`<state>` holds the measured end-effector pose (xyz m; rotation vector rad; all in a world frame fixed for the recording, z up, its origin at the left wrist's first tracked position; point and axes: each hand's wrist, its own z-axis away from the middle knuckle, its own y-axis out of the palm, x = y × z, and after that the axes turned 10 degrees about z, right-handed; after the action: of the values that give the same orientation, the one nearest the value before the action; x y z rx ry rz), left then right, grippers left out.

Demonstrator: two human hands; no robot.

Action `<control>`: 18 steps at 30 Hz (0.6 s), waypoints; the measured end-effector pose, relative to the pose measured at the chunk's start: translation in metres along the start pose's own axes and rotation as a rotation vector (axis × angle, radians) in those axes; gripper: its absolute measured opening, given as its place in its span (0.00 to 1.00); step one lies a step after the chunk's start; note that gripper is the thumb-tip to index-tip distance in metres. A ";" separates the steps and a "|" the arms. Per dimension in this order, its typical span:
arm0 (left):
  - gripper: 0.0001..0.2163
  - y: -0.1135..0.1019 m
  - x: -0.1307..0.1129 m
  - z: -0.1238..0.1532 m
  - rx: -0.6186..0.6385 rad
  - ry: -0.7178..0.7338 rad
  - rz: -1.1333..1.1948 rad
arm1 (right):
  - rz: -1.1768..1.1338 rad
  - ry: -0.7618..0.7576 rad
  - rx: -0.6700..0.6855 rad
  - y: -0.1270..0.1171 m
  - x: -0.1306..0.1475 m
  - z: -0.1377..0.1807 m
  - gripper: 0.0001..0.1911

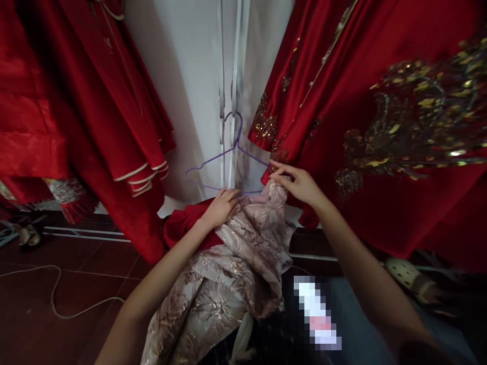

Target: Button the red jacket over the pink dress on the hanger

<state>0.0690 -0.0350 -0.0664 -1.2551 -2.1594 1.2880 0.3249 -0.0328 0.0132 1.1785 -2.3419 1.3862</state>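
Observation:
A purple hanger [213,158] hooks onto the white metal upright in the middle. Below it hangs a pale pink brocade dress [251,228] with a shiny gold pattern, its lower part draped toward me. My right hand [299,185] pinches the dress's shoulder at the hanger's right end. My left hand [223,207] is closed over the dress's upper edge, beside the hanger's lower bar; its fingertips are partly hidden in the fabric. The hanger's left arm is bare. Some red cloth [186,223] lies behind my left wrist.
Red garments [125,111] with pale trim hang at the left. More red garments [335,101] with gold sequins hang at the right. A pale cable [57,299] runs over the tiled floor [95,258]. A light clog with holes [405,276] stands lower right.

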 end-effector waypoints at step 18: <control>0.13 -0.017 -0.013 0.032 -0.032 -0.044 -0.056 | 0.019 0.161 -0.317 -0.030 -0.073 0.018 0.09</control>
<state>0.0464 -0.0670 -0.0675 -1.1804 -2.2382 1.2749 0.3987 -0.0158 -0.0140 0.9213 -2.3505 1.0218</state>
